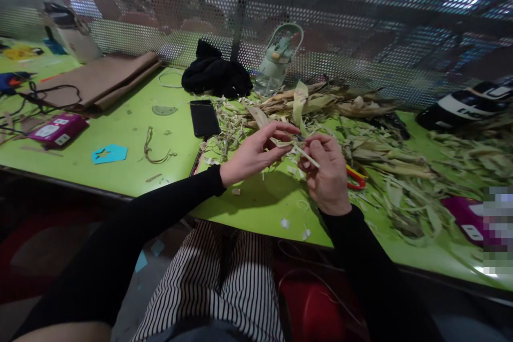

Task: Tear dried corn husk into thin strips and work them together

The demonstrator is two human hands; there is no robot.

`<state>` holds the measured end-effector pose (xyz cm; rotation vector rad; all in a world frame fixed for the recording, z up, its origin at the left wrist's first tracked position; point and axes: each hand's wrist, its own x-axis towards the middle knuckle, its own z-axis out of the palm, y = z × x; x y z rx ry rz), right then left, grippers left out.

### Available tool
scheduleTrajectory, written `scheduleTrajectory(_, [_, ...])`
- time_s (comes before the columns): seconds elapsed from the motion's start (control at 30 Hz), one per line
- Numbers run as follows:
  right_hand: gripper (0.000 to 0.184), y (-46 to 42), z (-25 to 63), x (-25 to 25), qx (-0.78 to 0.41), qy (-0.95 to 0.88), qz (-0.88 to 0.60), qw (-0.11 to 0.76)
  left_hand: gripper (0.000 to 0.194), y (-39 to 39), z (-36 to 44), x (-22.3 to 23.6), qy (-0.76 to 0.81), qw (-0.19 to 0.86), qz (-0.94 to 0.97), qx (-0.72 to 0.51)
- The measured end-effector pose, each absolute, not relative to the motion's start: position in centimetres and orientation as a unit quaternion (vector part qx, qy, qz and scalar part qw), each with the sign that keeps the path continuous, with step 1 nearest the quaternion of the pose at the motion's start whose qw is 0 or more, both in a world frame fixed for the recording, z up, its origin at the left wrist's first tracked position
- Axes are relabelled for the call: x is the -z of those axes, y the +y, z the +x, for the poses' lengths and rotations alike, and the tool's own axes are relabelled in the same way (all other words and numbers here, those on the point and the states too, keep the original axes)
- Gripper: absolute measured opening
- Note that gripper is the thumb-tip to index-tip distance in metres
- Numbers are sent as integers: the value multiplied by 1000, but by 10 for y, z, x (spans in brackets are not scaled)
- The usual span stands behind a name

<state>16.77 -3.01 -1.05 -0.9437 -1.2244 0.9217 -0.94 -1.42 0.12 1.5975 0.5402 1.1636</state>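
Husk strip (305,154) at frame centre, hanging above green table (256,208), long axis slanting upper left to lower right. Left hand (256,152) fingertips pinching upper end; right hand (328,176) fingers pinching lower end. Husk pile (360,117) lying upper right.

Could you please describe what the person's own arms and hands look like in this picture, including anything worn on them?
Both arms are covered by long, close-fitting black sleeves, plain and unmarked, ending at the wrists. The left hand and the right hand are bare: no gloves, and no rings, watch or bracelet can be seen. The black left sleeve and the black right sleeve look like the same garment.
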Motion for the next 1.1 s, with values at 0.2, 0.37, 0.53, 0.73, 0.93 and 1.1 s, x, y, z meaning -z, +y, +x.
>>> scheduleTrajectory(0.2, [19, -37, 170, 14, -198, -676, -393, 591, 14, -12, -10, -1, 237, 563, 647, -456])
scheduleTrajectory(0.37, [7, -40, 169, 14, -145, -694, -421, 566, 26, -11, -8, 0, 267, 635, 576, -440])
scheduleTrajectory(0.53, [12, -40, 167, 15, -190, -698, -414, 553, 26, -10, -8, 0, 272, 648, 515, -490])
scheduleTrajectory(0.73, [10, -41, 167, 14, -173, -719, -426, 521, 17, -10, -7, -4, 281, 618, 552, -484])
scheduleTrajectory(0.93, [6, -42, 166, 10, -36, -753, -430, 496, 16, -7, -8, -2, 298, 621, 537, -487])
scheduleTrajectory(1.1, [8, -43, 164, 8, 35, -775, -424, 468, 16, -7, -11, -1, 295, 645, 535, -460])
